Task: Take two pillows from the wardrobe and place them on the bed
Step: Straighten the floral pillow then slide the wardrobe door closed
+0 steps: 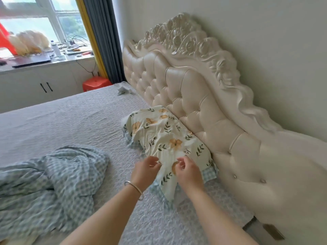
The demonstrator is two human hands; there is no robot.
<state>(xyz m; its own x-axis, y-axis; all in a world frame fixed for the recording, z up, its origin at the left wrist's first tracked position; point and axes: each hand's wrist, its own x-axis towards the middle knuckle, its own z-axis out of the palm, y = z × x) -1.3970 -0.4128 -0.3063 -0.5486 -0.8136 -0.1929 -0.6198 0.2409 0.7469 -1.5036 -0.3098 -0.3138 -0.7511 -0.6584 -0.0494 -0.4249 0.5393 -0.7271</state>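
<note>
One floral pillow (164, 137), cream with orange flowers and a blue checked frill, lies on the bed (74, 117) against the tufted headboard (203, 106). Both my hands hover over its near end. My left hand (146, 171), with a silver bangle on the wrist, has its fingers curled just above the cover. My right hand (188, 172) is beside it, fingers bent and apart, over the pillow's corner. Neither hand visibly pinches the fabric. A second pillow and the wardrobe are out of view.
A crumpled blue checked blanket (49, 188) lies on the bed's left side. A small white item (123, 89) sits near the far headboard end. An orange stool (96, 83), a low cabinet (35, 85) and a cluttered windowsill (44, 55) stand beyond the bed.
</note>
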